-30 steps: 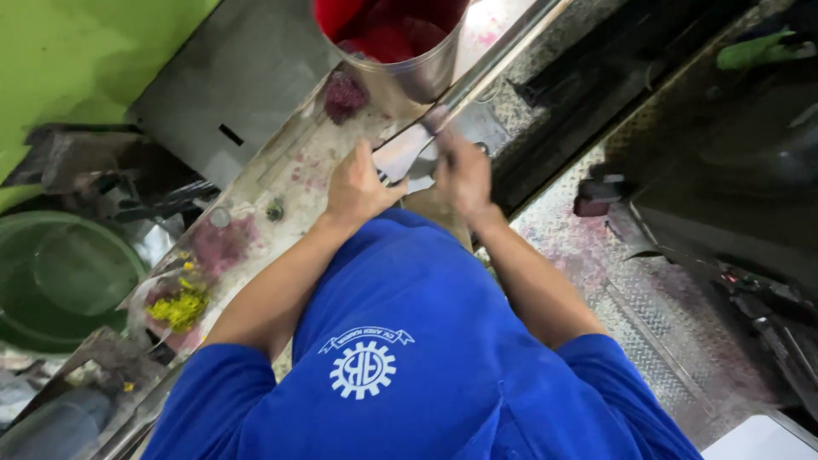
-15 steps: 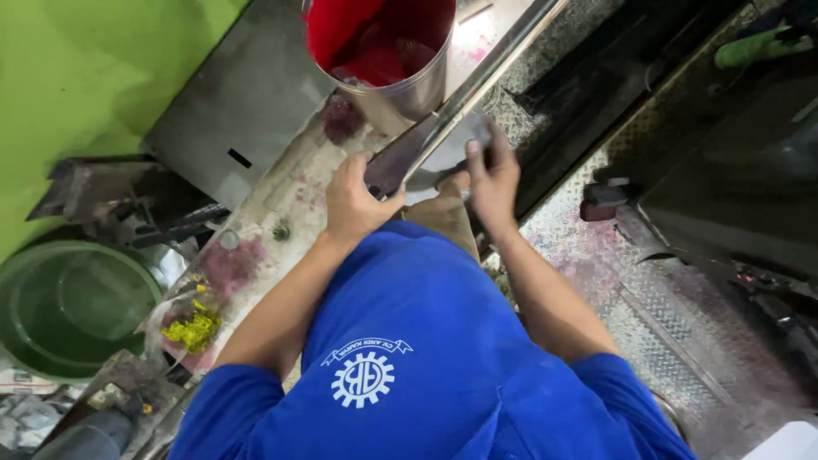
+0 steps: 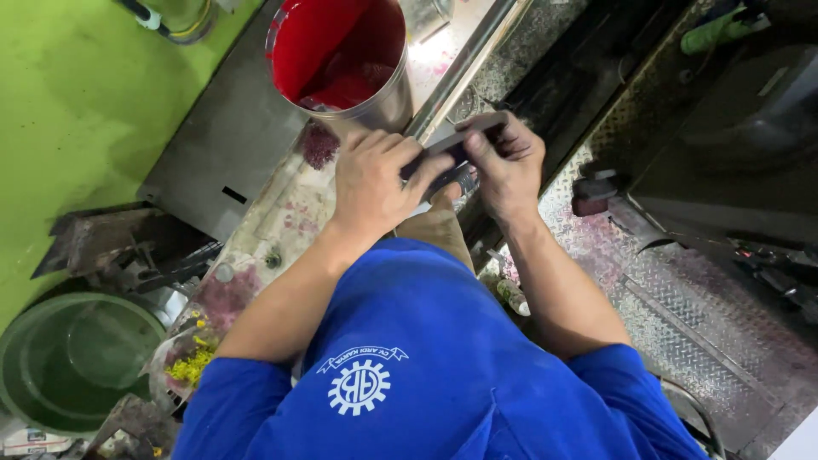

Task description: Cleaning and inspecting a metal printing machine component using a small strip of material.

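Note:
My left hand and my right hand are both closed on a dark flat metal blade, held in front of my blue shirt. The left hand covers the blade's near end, and the right hand's fingers pinch its far end. Most of the blade is hidden under my fingers. Just beyond the hands stands a metal bucket coated inside with red ink, on a stained metal ledge.
A long metal rail runs diagonally past the bucket. A green plastic tub sits at the lower left beside yellow residue. Diamond-plate flooring lies to the right, with dark machine parts above it. The floor at the top left is green.
My hands have drawn closer together on the blade, and the left hand now covers more of it. The view has tipped, bringing the red bucket further into sight.

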